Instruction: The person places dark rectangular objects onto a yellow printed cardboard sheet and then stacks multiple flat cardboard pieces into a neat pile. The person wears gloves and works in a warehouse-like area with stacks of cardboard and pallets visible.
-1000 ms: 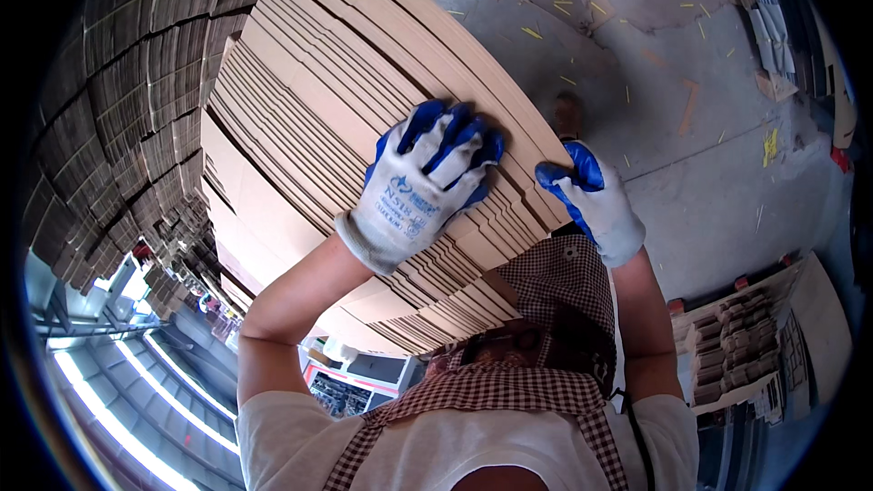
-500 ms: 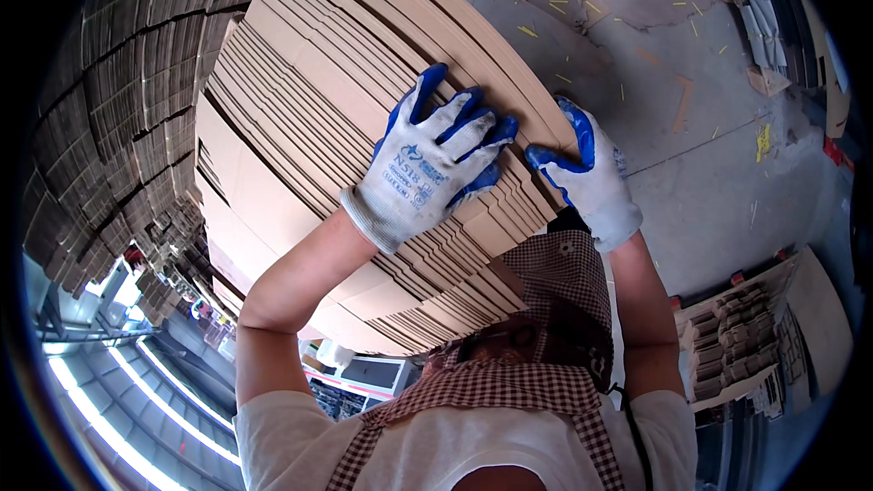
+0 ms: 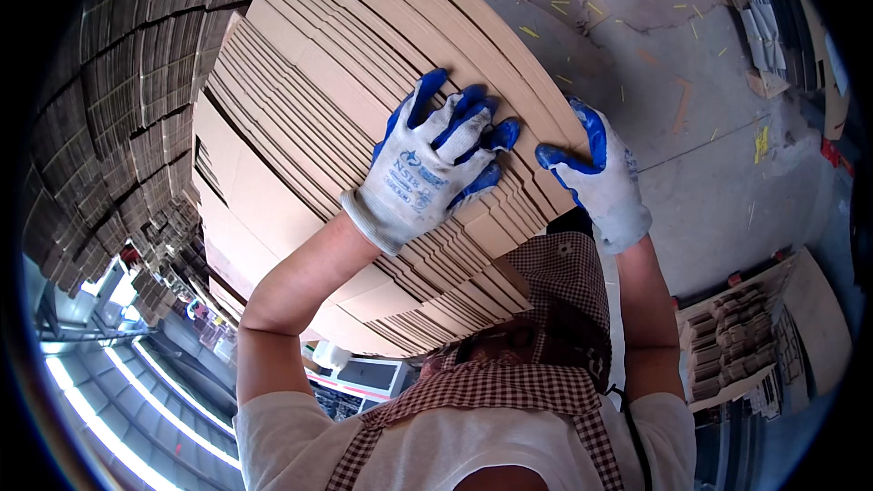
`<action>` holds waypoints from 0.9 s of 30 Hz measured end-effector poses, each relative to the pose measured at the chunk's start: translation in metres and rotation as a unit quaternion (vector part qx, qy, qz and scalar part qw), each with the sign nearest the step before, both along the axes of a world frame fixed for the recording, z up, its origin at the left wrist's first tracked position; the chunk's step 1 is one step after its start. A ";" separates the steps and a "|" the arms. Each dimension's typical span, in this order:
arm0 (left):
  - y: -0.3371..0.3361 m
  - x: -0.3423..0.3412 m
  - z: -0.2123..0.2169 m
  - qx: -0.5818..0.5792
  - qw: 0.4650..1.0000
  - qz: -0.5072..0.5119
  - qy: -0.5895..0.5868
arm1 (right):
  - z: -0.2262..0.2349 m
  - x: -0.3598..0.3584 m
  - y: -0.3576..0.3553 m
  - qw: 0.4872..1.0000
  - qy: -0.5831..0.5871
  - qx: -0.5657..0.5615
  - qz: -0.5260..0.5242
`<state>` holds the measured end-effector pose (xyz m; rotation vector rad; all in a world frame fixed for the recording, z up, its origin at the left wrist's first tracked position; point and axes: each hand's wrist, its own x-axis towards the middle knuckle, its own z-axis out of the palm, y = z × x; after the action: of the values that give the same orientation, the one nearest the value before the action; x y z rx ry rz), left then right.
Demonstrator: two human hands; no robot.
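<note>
A large pile of flat brown cardboard sheets (image 3: 300,64) fills the middle, its many edges showing as stepped layers. My left hand (image 3: 423,159), in a white glove with blue palm and fingertips, rests on these layers with its fingers spread. At the pile's right edge, my right hand (image 3: 602,182), gloved alike, grips the outermost cardboard sheets (image 3: 536,100). Its thumb lies on the near face and its fingers wrap round the outer edge, partly hidden. How many sheets it pinches I cannot make out.
Tall bundles of cardboard (image 3: 127,64) rise along the left. Yellow strap scraps (image 3: 529,32) litter the grey floor (image 3: 655,64) at right. A bin of stacked cardboard pieces (image 3: 732,341) stands at lower right. My checked apron (image 3: 564,277) touches the pile's near side.
My right hand has shifted slightly right, and the outermost sheets have moved outward with it. My left hand stays nearly in place, its fingers a little more bent.
</note>
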<state>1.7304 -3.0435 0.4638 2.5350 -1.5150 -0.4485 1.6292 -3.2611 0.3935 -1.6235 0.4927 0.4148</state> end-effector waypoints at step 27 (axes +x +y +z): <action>-0.003 -0.008 -0.004 -0.006 1.000 -0.021 -0.016 | -0.013 -0.018 -0.010 0.978 -0.105 -0.162 0.075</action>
<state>1.7219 -3.0461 0.4598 2.5159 -1.5806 -0.4060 1.6111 -3.2712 0.3801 -2.0039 0.2893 0.2789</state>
